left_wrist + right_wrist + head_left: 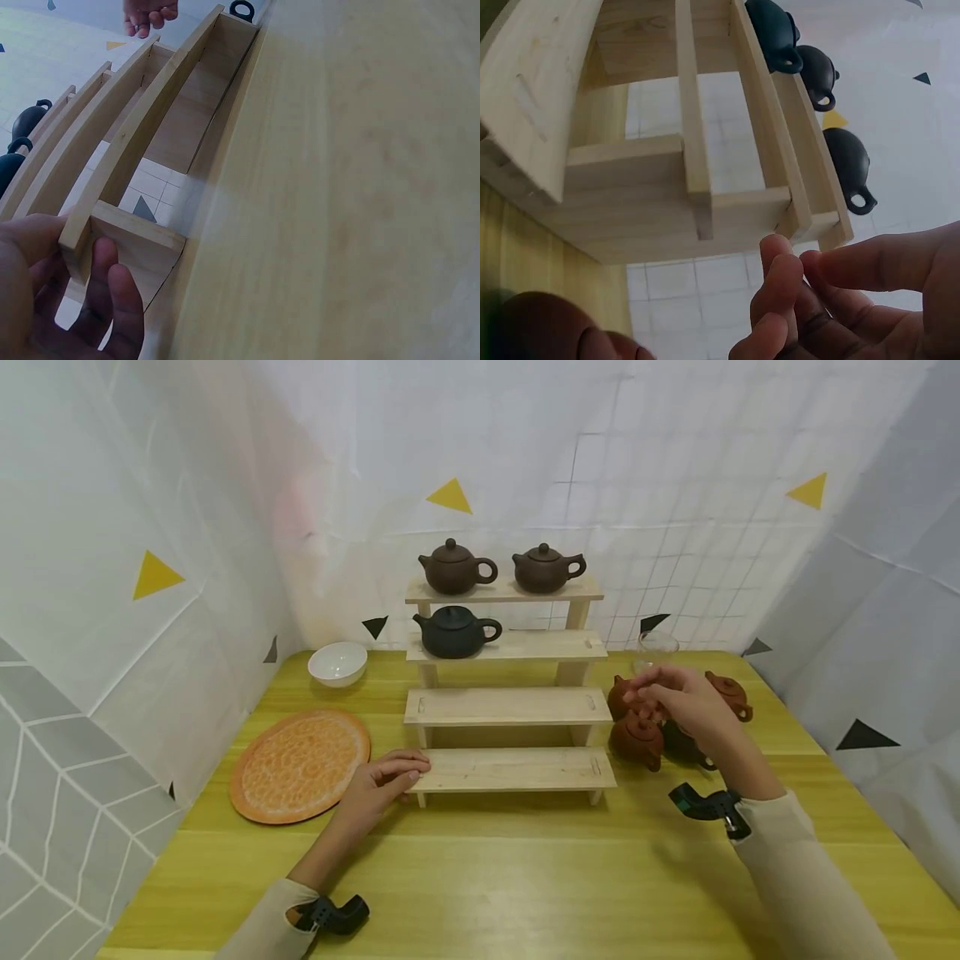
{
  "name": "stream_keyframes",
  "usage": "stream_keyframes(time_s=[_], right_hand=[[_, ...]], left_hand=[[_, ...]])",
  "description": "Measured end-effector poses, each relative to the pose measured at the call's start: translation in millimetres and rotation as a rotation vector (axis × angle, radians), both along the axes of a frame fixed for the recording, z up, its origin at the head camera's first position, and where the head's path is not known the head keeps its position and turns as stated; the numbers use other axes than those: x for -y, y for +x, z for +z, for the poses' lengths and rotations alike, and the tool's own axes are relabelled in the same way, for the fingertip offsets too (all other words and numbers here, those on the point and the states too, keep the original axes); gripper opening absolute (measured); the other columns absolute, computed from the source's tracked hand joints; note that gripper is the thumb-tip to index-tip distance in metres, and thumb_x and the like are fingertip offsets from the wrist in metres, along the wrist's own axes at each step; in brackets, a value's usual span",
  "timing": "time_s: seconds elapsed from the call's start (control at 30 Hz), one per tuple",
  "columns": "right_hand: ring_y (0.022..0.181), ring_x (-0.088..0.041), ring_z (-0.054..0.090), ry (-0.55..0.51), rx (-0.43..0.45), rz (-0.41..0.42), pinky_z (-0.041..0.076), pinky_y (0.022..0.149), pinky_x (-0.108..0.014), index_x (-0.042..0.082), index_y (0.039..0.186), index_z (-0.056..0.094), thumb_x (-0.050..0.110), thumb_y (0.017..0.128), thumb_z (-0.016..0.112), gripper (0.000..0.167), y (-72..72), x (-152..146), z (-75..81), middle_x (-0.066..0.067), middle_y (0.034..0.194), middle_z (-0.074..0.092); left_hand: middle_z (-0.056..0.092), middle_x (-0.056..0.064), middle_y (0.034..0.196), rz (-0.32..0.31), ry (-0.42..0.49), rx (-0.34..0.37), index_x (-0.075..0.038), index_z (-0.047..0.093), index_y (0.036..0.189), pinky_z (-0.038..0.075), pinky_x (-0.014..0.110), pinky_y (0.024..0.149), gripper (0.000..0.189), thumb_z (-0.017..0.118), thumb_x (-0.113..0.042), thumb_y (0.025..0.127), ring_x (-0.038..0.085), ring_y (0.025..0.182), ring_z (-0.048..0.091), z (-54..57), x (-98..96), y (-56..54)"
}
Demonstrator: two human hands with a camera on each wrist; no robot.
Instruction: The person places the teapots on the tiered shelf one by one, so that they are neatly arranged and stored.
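- Left hand [386,777]: grips the left end of the wooden stand [510,706] at its lowest shelf.
- Right hand [686,702]: right of the stand, fingers loosely bent, holding nothing.
- Three reddish-brown teapots [636,742], one dark teapot [681,747]: right of the stand, near the right hand.
- Black teapot [453,635]: stand's second shelf from top, left end.
- Two brown teapots [452,572]: stand's top shelf.
- Orange mat [303,768], white bowl [337,667]: left of the stand.
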State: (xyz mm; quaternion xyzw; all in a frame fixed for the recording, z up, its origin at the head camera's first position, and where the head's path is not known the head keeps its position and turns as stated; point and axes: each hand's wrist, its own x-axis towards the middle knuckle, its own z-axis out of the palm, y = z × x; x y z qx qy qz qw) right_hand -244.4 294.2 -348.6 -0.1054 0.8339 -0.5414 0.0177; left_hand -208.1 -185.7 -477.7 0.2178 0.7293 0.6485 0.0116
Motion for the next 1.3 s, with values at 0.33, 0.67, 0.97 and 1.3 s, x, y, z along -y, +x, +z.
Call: stream_keyframes(time_s=[0.33,0.67,0.97,1.3], right_hand=[[0.084,-0.030,0.065,0.087,0.024,-0.082,0.055,0.067,-0.030,-0.010,0.129,0.057,0.019,0.112,0.051,0.034,3.1,-19,-17.7,-0.026,0.116,0.066],[0.081,-0.022,0.066,0.101,0.021,-0.141,0.056,0.066,-0.030,-0.010,0.126,0.057,0.021,0.111,0.053,0.034,7.5,-37,-30.5,-0.021,0.112,0.070],[0.081,-0.021,0.068,0.133,0.010,-0.186,0.057,0.067,-0.032,-0.010,0.129,0.056,0.023,0.111,0.055,0.037,14.7,-60,-46.7,-0.015,0.110,0.072],[0.078,-0.025,0.068,0.203,-0.002,-0.233,0.058,0.065,-0.036,-0.012,0.131,0.051,0.022,0.107,0.062,0.042,20.7,-79,-58.2,-0.023,0.109,0.067]], left_hand=[[0.062,0.016,0.135,0.003,-0.003,-0.002,0.000,0.077,0.120,0.058,0.034,0.073,0.021,0.065,-0.009,0.105,0.019,0.113,0.064,2.0,-0.7,0.5],[0.062,0.017,0.135,0.000,0.000,0.001,0.001,0.077,0.120,0.059,0.035,0.073,0.022,0.065,-0.009,0.105,0.019,0.112,0.064,2.8,-0.7,0.7],[0.062,0.017,0.135,-0.001,-0.002,0.005,0.001,0.076,0.120,0.058,0.034,0.073,0.022,0.065,-0.009,0.105,0.018,0.111,0.064,3.8,-1.1,0.9],[0.062,0.018,0.135,-0.015,0.013,-0.003,0.003,0.076,0.120,0.058,0.034,0.072,0.022,0.065,-0.008,0.105,0.018,0.110,0.065,1.5,-0.8,-0.5]])
